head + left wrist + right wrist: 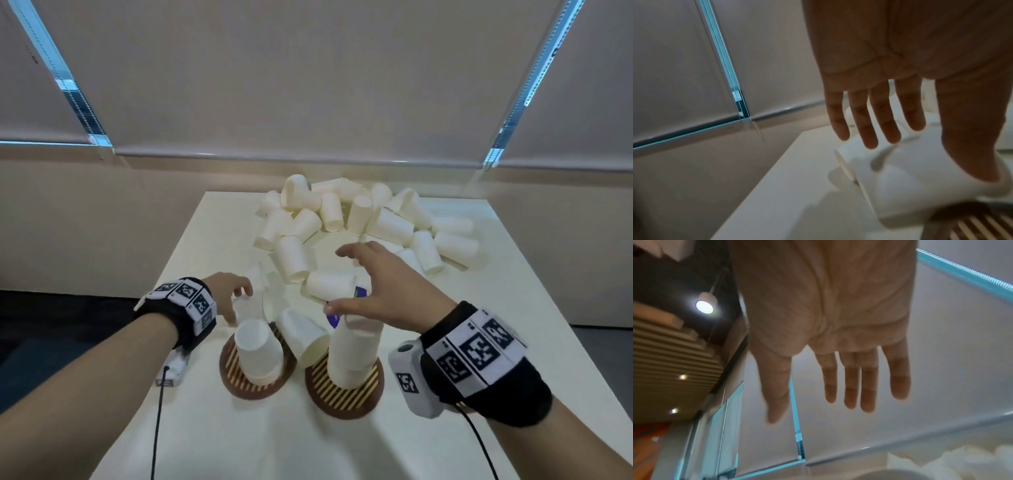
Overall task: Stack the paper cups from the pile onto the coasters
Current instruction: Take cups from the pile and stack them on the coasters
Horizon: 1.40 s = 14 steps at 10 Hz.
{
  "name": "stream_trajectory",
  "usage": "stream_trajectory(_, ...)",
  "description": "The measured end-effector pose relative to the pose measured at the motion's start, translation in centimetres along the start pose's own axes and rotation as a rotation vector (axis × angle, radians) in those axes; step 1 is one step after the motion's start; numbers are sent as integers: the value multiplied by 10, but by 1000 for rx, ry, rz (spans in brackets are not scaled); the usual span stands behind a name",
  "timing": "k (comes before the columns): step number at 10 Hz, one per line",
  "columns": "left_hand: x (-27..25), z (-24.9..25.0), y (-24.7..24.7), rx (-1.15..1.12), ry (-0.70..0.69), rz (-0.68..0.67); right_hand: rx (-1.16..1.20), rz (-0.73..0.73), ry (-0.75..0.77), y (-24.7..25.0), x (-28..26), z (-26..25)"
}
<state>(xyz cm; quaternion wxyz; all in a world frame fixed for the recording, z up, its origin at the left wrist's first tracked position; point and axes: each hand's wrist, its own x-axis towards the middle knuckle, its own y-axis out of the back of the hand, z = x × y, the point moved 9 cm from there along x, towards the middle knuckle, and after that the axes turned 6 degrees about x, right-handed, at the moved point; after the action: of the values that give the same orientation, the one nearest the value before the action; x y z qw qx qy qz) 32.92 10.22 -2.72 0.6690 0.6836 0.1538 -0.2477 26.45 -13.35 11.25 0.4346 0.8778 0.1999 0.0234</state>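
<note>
**Two stacks begun, both hands empty**

Two coasters sit at lower centre of the head view: left coaster (pixel 255 385) carries a short stack (pixel 257 353), right coaster (pixel 342 390) a taller stack (pixel 354 353). The pile (pixel 346 222) lies at centre, beyond them. The right hand (pixel 380 291) hovers spread above the tall stack, holding nothing; the left hand (pixel 229 291) reaches toward a blurred cup (pixel 260 281). The step looks like fetching the next cup.

Left wrist view: fingers (pixel 869 123) straight, over a cup (pixel 906 178) lying on its side at lower right; contact is unclear. Next it needs a grip around the wall.

Right wrist view: palm spread, empty; pale cups blur at lower right.
</note>
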Motion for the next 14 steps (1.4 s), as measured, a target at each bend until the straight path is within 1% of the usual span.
stream_trajectory(1, 12, -2, -13, -45, -4, 64, 41, 93, 55, 6, 11, -11)
stream_trajectory(2, 21, 1, -17, -49, 23, 127, 64, 57, 3, -1, 26, -2)
stream_trajectory(3, 26, 1, -26, -49, 64, 125, 114, 27, -67, -9, 36, 15)
stream_trajectory(4, 28, 1, -38, -170, 66, 91, 157, 12, -105, -13, 41, 29)
stream_trajectory(5, 17, -6, -21, -337, 87, 184, 195, 42, -109, -6, 47, 36)
stream_trajectory(6, -8, -24, 26, -581, 117, 390, 263, 67, -121, 5, 53, 48)
stream_trajectory(7, -30, -27, 62, -821, 50, 465, 283, 90, -154, 11, 60, 69)
stream_trajectory(8, -40, -14, 72, -912, 28, 426, 246, -10, -254, -11, 68, 94)
stream_trajectory(9, -36, 0, 70, -959, 37, 390, 173, -239, -338, -48, 73, 107)
stream_trajectory(10, -30, 11, 64, -1004, 13, 349, 108, -449, -349, -80, 72, 115)
stream_trajectory(11, -25, 14, 60, -1067, 0, 342, 219, -443, -357, -97, 79, 121)
stream_trajectory(12, -21, 12, 61, -1149, -2, 386, 317, -462, -367, -105, 86, 126)
stream_trajectory(13, -20, 12, 61, -1191, 11, 416, 418, -409, -380, -100, 90, 131)
stream_trajectory(14, -20, 10, 62, -1229, 51, 453, 689, -119, -398, -69, 95, 146)
